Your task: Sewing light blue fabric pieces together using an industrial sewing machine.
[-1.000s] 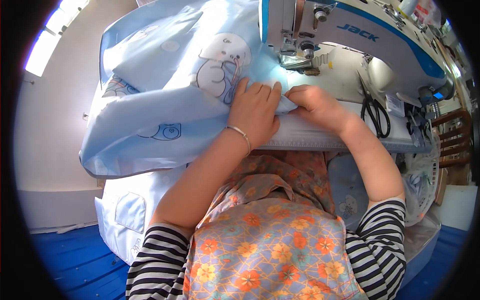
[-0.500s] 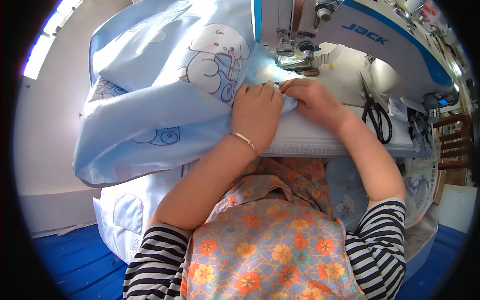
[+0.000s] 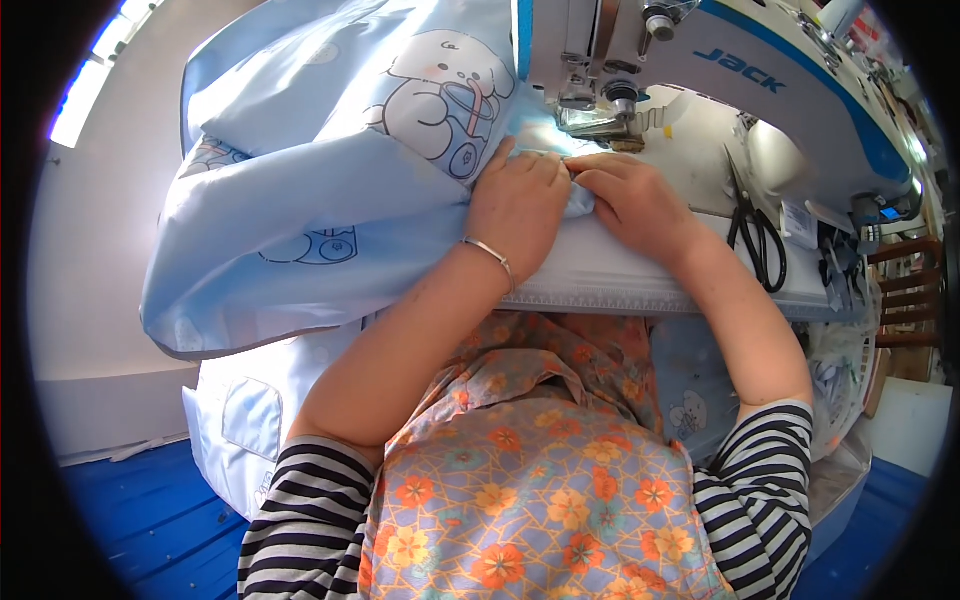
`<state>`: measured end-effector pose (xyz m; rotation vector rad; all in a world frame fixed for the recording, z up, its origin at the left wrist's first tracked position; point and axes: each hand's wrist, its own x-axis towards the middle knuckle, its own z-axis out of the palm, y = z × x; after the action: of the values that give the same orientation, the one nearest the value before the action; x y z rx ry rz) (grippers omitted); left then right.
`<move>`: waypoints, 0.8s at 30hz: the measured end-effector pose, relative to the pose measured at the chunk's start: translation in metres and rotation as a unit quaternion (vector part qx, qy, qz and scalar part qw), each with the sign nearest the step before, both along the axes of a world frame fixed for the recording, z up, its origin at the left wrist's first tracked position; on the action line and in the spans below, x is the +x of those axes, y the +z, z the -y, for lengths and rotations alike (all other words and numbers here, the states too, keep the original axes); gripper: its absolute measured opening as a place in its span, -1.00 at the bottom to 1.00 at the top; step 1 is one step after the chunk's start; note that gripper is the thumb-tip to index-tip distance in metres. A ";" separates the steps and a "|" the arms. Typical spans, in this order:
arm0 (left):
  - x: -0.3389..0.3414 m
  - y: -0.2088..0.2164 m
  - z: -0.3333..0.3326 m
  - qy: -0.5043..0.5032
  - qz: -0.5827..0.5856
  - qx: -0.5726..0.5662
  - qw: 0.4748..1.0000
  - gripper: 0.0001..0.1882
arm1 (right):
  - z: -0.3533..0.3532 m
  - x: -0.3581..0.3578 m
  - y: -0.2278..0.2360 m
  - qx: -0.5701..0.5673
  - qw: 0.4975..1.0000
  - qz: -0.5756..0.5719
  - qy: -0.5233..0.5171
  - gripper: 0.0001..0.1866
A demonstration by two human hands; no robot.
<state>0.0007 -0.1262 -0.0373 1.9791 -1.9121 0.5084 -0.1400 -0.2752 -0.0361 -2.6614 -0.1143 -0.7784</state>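
Observation:
A large light blue fabric piece (image 3: pixel 300 190) with a printed cartoon dog lies across the left side of the sewing table, bunched into folds. My left hand (image 3: pixel 520 210) bears a silver bracelet and rests over its right edge, fingers bent down and closed on the cloth. Close beside it, my right hand (image 3: pixel 640 205) pinches the same edge, thumb tucked under the fingers. Both hands are just in front of the sewing machine (image 3: pixel 720 70), whose lit needle area is beyond my fingertips. The cloth beneath my fingers is mostly hidden.
Black-handled scissors (image 3: pixel 758 235) lie right of my right hand. A ruler strip (image 3: pixel 620 300) runs along the table's front edge. More pale fabric (image 3: pixel 235 430) hangs below on the left. A wooden chair (image 3: pixel 905 290) stands at the far right.
My left fingers have stretched slightly forward over the cloth, and the right fingers have drawn in closer. The view has shifted a little; the fabric keeps nearly the same folds.

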 end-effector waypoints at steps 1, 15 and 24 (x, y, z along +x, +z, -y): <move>0.002 0.000 0.002 -0.007 0.008 -0.007 1.000 -0.77 | 0.000 0.001 0.001 -0.012 1.000 -0.009 -0.004 -0.69; 0.060 0.011 0.029 -0.129 0.030 0.002 0.991 -0.71 | -0.004 0.020 0.004 -0.058 0.992 -0.062 -0.096 -0.63; 0.090 0.014 0.047 -0.207 0.059 -0.027 0.976 -0.84 | -0.007 0.030 -0.006 -0.132 0.984 -0.006 -0.119 -0.73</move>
<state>0.0905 -0.1728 -0.0230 1.4822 -2.2772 0.5605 -0.1099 -0.2678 -0.0424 -2.9689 0.1145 -0.8724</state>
